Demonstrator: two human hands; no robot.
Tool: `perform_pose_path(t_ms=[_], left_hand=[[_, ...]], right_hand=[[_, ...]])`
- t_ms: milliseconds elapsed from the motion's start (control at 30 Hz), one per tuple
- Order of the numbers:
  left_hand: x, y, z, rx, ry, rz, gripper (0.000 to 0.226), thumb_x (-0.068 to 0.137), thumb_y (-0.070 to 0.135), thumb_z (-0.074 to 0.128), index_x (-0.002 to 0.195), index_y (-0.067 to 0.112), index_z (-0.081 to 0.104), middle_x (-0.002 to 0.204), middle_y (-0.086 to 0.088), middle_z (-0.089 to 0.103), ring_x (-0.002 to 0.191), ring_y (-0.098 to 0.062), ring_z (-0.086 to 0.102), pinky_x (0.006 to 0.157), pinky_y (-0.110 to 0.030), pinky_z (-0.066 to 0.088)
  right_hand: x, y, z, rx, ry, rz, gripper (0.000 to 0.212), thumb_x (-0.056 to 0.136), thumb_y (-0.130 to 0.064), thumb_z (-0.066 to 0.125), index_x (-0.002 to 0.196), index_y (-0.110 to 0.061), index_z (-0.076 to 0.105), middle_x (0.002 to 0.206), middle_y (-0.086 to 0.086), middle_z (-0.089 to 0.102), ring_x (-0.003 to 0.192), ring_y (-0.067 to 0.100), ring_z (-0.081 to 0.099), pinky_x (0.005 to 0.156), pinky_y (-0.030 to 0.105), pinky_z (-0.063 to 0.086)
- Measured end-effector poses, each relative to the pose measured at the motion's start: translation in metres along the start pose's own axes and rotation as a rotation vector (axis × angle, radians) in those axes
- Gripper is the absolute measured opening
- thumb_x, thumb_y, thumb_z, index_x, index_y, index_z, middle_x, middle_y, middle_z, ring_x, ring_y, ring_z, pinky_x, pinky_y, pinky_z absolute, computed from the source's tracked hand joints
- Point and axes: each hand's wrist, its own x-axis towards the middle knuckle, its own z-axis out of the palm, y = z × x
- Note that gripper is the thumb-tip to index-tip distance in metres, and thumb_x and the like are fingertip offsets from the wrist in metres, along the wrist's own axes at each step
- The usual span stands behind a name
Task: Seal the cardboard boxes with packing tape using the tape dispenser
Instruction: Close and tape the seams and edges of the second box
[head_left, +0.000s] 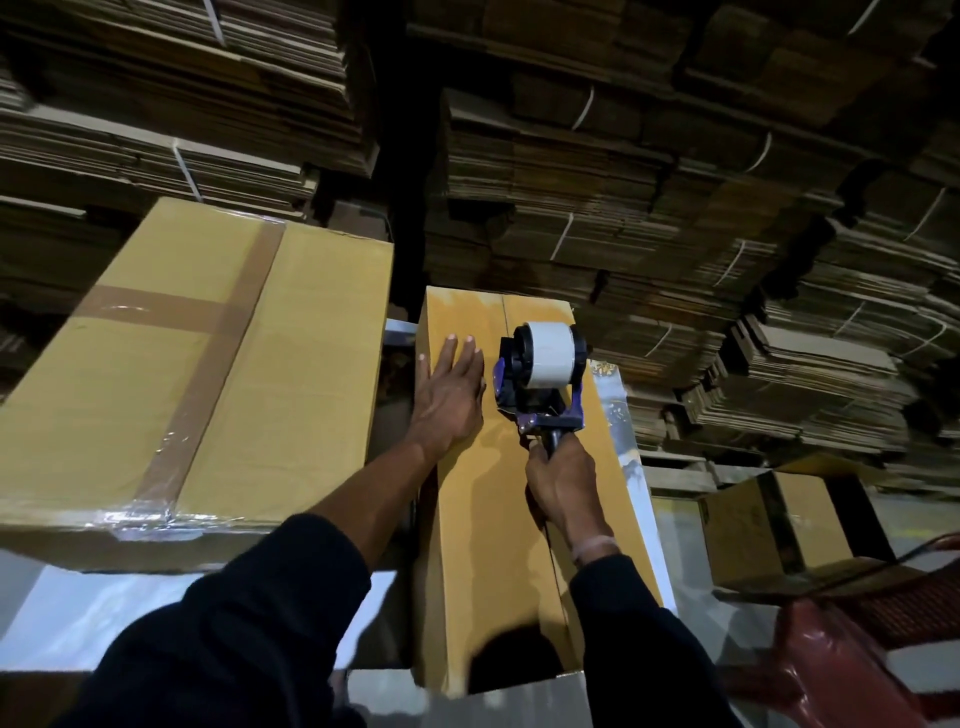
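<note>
A long narrow cardboard box (483, 545) lies lengthwise in front of me, its centre seam running away from me. My left hand (449, 395) presses flat on the box's left flap, fingers straight. My right hand (558, 480) grips the handle of a purple tape dispenser (535, 384) with a white tape roll, held against the seam in the far half of the box. A larger box (171, 374) to the left carries a cross of tape on its top.
Tall stacks of flattened cardboard bundles (675, 218) fill the background. A smaller box (779, 525) sits low at the right, beside a red plastic object (852, 654). White surfaces (93, 618) lie under the boxes.
</note>
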Motion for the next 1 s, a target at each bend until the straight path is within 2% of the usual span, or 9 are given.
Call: perform_pose_path(t_ms=[167,333,433,633,833,1000], left_hand=[[-0.019,0.009,-0.003,0.019,-0.023,-0.027,0.083,0.103,0.026,0.052,0.167,0.015,0.001,0.174,-0.002,-0.011,0.159,-0.027,-0.017,0.127,-0.060,0.009],[-0.020,0.008,-0.005,-0.004,0.004,-0.013,0.075,0.106,0.027,0.047,0.166,0.012,0.005,0.175,-0.005,-0.006,0.160,-0.028,-0.012,0.127,-0.060,0.009],[-0.018,0.005,-0.001,-0.024,0.018,-0.017,0.072,0.108,0.029,0.045,0.166,0.014,0.007,0.175,-0.004,-0.004,0.160,-0.028,-0.010,0.128,-0.059,0.010],[-0.015,0.005,0.003,-0.034,0.032,-0.036,0.083,0.101,0.026,0.060,0.166,0.015,0.010,0.175,-0.003,-0.003,0.160,-0.027,-0.009,0.128,-0.058,0.010],[-0.038,0.011,0.007,-0.078,0.059,-0.002,0.068,0.107,0.032,0.046,0.165,0.015,0.016,0.174,-0.006,0.003,0.160,-0.030,-0.008,0.127,-0.060,0.013],[-0.071,0.024,0.021,-0.050,0.063,-0.013,0.065,0.109,0.034,0.037,0.166,0.011,0.013,0.175,-0.007,0.001,0.160,-0.031,-0.008,0.127,-0.059,0.012]], right_hand=[[-0.005,-0.003,0.000,-0.006,0.002,0.003,0.022,0.102,-0.021,0.056,0.117,-0.004,0.059,0.105,0.015,0.067,0.102,0.035,0.064,0.077,0.032,0.044],[-0.011,-0.003,-0.003,-0.031,0.005,0.015,0.025,0.102,-0.022,0.055,0.121,-0.006,0.058,0.114,0.017,0.068,0.106,0.036,0.065,0.083,0.037,0.051],[-0.020,0.005,-0.007,-0.041,0.002,0.005,0.025,0.102,-0.022,0.056,0.120,-0.005,0.058,0.113,0.018,0.067,0.104,0.037,0.065,0.082,0.038,0.052],[-0.053,0.037,-0.010,-0.043,-0.008,0.007,0.026,0.103,-0.025,0.056,0.119,-0.005,0.057,0.110,0.018,0.067,0.100,0.039,0.063,0.073,0.033,0.043],[-0.060,0.036,-0.016,-0.026,-0.004,-0.007,0.027,0.104,-0.022,0.056,0.121,-0.002,0.057,0.106,0.017,0.066,0.090,0.033,0.059,0.070,0.031,0.040],[-0.063,0.037,-0.016,-0.019,-0.002,-0.010,0.027,0.104,-0.020,0.056,0.122,0.000,0.057,0.116,0.023,0.068,0.104,0.041,0.063,0.070,0.030,0.038]])
